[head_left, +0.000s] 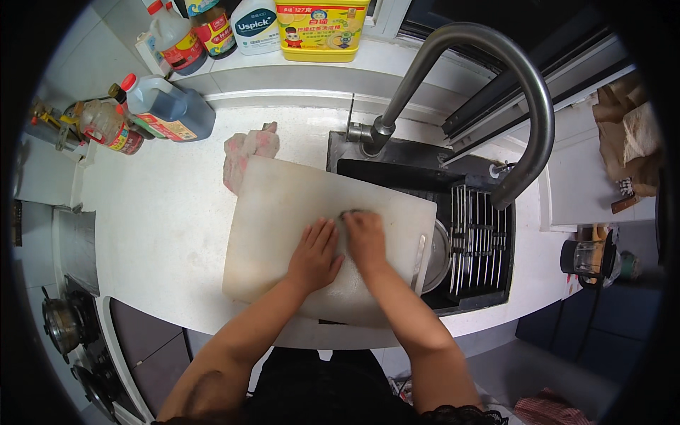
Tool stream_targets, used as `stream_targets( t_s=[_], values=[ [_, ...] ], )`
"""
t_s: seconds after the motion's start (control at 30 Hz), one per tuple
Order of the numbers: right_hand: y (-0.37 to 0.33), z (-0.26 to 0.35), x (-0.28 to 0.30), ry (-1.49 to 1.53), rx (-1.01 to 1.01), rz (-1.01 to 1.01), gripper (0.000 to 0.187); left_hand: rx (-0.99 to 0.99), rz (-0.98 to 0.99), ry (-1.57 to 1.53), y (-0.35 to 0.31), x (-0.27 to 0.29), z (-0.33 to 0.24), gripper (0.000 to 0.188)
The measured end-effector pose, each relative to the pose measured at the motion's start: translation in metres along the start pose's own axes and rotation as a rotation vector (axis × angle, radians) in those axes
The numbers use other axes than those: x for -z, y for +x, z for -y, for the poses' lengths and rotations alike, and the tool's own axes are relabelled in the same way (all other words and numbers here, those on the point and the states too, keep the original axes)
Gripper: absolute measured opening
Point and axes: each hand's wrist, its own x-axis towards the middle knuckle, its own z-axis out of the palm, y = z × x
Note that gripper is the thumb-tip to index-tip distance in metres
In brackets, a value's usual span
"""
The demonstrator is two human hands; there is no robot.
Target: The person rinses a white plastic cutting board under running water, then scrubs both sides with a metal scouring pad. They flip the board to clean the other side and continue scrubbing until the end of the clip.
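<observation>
A large white cutting board lies slanted, its left part on the white counter and its right part over the black sink. My left hand rests flat on the board, fingers stretched out, holding nothing. Beside it, my right hand is closed and pressed to the board's surface. A small dark edge shows at its fingertips; the fingers hide most of this thing, so its kind cannot be made out. The board near my hands looks wet.
A tall grey faucet arches over the sink. Right of the board are a metal drying rack and a partly covered metal bowl. A crumpled cloth touches the board's far left corner. Bottles stand at the back left.
</observation>
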Motion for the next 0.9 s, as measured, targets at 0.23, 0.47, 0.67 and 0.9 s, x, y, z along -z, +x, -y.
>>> stream_targets(
  t_s=[0.23, 0.47, 0.67, 0.9],
  values=[
    [0.023, -0.028, 0.014, 0.005, -0.177, -0.05, 0.024, -0.005, -0.024, -0.033, 0.003, 0.003, -0.002, 0.059],
    [0.028, -0.038, 0.009, 0.002, -0.039, -0.001, 0.02, 0.019, -0.017, -0.036, 0.0, 0.003, 0.0, 0.059],
    [0.037, 0.001, -0.012, -0.015, 0.005, -0.035, 0.027, 0.036, -0.011, -0.071, 0.004, 0.006, -0.001, 0.058],
    [0.034, -0.071, 0.01, -0.154, -0.28, -0.159, 0.009, 0.012, -0.049, -0.046, -0.002, 0.001, 0.001, 0.057]
  ],
)
